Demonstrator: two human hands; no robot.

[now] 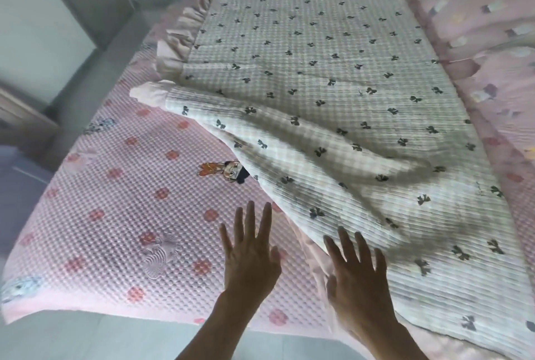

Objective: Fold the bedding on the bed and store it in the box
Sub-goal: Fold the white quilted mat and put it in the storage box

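Note:
A white checked quilt (312,50) with dark bow prints and a pink ruffled border lies across the bed, its near left part folded over in a long rumpled flap. My left hand (250,255) hovers with spread, straight fingers over the pink sheet just left of the quilt's near edge. My right hand (357,275), fingers also spread and straight, is at the quilt's near edge, over its pink border; whether it touches the fabric is unclear. Neither hand holds anything. No box is in view.
The bed is covered by a pink bubble-textured sheet (124,215) with red flowers and a cartoon print. Pink patterned pillows (480,12) lie along the right side. Grey floor (95,339) runs along the bed's near edge. A wooden cabinet (17,119) stands at the left.

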